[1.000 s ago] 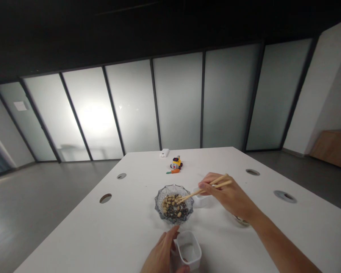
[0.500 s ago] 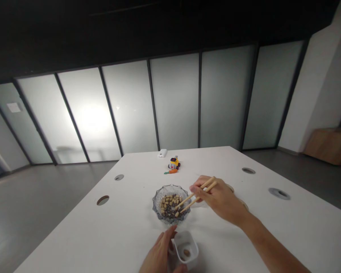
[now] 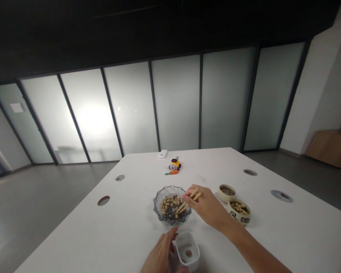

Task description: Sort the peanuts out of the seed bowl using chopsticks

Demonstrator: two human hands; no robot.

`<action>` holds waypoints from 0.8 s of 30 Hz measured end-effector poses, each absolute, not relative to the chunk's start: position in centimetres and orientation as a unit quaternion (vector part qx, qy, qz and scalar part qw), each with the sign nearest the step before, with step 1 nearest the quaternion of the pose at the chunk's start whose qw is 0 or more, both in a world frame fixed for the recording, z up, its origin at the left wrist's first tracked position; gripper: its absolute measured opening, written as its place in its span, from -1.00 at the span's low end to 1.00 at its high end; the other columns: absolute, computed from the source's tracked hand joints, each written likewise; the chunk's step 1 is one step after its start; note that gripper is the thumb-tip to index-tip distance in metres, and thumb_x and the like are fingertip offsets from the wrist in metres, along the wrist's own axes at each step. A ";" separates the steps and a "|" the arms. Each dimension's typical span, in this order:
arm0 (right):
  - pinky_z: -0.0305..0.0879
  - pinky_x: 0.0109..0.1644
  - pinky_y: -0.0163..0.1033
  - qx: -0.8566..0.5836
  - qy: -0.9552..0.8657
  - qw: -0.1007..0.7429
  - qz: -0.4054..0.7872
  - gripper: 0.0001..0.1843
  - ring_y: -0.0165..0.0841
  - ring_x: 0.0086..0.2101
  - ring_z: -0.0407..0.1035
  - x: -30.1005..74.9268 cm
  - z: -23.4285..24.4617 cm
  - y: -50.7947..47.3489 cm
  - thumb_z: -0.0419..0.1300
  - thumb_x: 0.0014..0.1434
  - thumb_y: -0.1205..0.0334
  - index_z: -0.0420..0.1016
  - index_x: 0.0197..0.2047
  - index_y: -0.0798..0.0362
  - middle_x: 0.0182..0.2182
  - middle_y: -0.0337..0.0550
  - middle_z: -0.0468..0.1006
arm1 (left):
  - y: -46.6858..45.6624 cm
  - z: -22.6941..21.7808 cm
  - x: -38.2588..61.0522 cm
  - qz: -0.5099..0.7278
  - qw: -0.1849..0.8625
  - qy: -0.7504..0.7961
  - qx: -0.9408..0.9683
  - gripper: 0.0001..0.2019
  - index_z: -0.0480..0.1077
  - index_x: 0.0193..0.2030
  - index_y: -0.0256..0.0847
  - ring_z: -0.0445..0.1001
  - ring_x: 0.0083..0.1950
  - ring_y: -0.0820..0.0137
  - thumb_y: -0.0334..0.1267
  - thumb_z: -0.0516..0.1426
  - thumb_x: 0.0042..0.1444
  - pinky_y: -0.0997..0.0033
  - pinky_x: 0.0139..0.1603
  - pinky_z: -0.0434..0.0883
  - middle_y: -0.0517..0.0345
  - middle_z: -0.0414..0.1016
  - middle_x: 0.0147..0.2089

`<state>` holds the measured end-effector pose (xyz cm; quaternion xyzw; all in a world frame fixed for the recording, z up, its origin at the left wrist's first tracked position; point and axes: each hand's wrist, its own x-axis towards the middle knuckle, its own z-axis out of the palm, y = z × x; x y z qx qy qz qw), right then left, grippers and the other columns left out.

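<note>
My right hand (image 3: 206, 204) grips a pair of wooden chopsticks (image 3: 185, 205). Their tips reach down into a scalloped glass bowl (image 3: 157, 211) of pale oval nuts (image 3: 167, 202), perhaps peanuts or pistachios, mixed with small dark seeds. The tips are close together at a pale nut near the bowl's front; whether they pinch it I cannot tell. Nearer to me, my left hand (image 3: 161, 251) is curled around the left side of a small white plastic cup (image 3: 195, 262). One or two brownish pieces lie at its bottom.
Right of my right wrist stand two cream pots, one with dark seeds (image 3: 227, 190), one with pale nuts (image 3: 240, 207). Farther back lie a toy carrot (image 3: 174, 172), a yellow toy vehicle (image 3: 175, 163) and a white box-like device (image 3: 163, 154). Round holes (image 3: 104, 201) pierce the white table.
My right hand has moved left and lower over the bowl, and the chopstick tips have come closer together. Both cream pots, mostly covered before, now show. The left hand stays at the cup.
</note>
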<state>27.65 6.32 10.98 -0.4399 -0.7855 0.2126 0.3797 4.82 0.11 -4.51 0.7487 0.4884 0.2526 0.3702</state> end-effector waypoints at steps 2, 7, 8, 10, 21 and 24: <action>0.39 -0.15 -0.19 -0.434 -0.787 0.381 0.217 -0.66 -0.24 -0.31 0.55 27.7 10.9 6.4 0.18 0.40 0.07 0.66 -0.34 0.00 -0.33 -0.13 0.67 | 0.2 -4.6 4.8 0.254 0.370 0.489 0.748 -0.02 0.14 0.55 -0.16 0.53 0.15 0.07 -0.26 0.41 -0.01 0.15 0.22 0.46 -0.23 0.41 0.41; 0.40 -0.12 -0.18 -0.412 -0.792 0.400 0.207 -0.60 -0.23 -0.30 0.55 28.2 10.9 6.7 0.15 0.42 0.00 0.69 -0.32 0.00 -0.32 -0.11 0.67 | 0.1 -4.3 5.0 0.246 0.375 0.500 0.741 0.00 0.13 0.55 -0.19 0.51 0.21 0.05 -0.36 0.38 -0.07 0.18 0.23 0.44 -0.25 0.37 0.45; 0.41 -0.12 -0.18 -0.412 -0.792 0.401 0.205 -0.58 -0.23 -0.30 0.55 28.3 10.9 6.8 0.15 0.43 -0.02 0.68 -0.33 0.00 -0.33 -0.10 0.67 | 0.1 -4.2 5.0 0.246 0.375 0.501 0.740 0.00 0.13 0.55 -0.21 0.50 0.21 0.05 -0.37 0.37 -0.07 0.18 0.24 0.44 -0.26 0.37 0.45; 0.41 -0.13 -0.17 -0.418 -0.791 0.395 0.210 -0.56 -0.21 -0.29 0.55 28.2 11.0 6.8 0.14 0.44 -0.06 0.67 -0.33 0.00 -0.33 -0.09 0.67 | 0.1 -4.1 5.0 0.244 0.376 0.499 0.742 0.00 0.13 0.55 -0.21 0.51 0.18 0.06 -0.37 0.37 -0.08 0.18 0.22 0.44 -0.26 0.38 0.44; 0.45 -0.14 -0.20 -0.416 -0.787 0.388 0.238 -0.58 -0.22 -0.30 0.57 28.1 11.0 6.5 0.19 0.41 -0.06 0.69 -0.33 0.00 -0.32 -0.11 0.68 | -0.2 -3.8 5.1 0.237 0.369 0.503 0.745 -0.02 0.15 0.54 -0.20 0.51 0.17 0.03 -0.33 0.37 -0.06 0.09 0.25 0.43 -0.26 0.38 0.42; 0.44 -0.14 -0.20 -0.412 -0.785 0.397 0.238 -0.54 -0.24 -0.30 0.56 28.0 11.0 6.5 0.17 0.43 -0.12 0.69 -0.32 0.00 -0.32 -0.11 0.67 | -0.2 -3.7 5.1 0.241 0.364 0.501 0.747 -0.03 0.14 0.54 -0.18 0.51 0.16 0.06 -0.32 0.37 -0.04 0.10 0.26 0.44 -0.24 0.38 0.42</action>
